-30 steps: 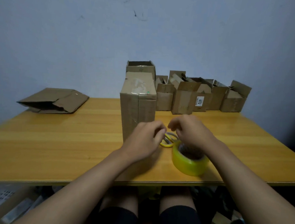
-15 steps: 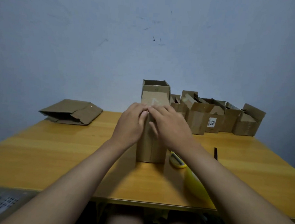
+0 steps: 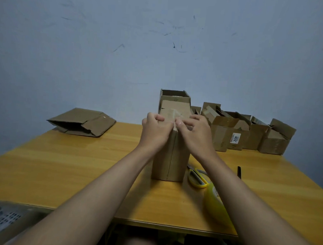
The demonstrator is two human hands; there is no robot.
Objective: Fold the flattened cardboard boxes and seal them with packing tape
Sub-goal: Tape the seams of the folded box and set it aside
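At the left of the frame we noted a flattened cardboard box lying on the wooden table, its open edge facing the viewer. At centre stood the tall cardboard box, long axis vertical, its top flaps folded shut and carrying clear tape; the tape edge was hard to make out. The left hand and the right hand had their fingers curled at the near top edge of this box, pinching at the tape there. Yellow-handled scissors and a yellow tape roll lay to the lower right, both partly hidden by the right forearm. At the right, a row of folded boxes stood against the wall; one label read "4012".
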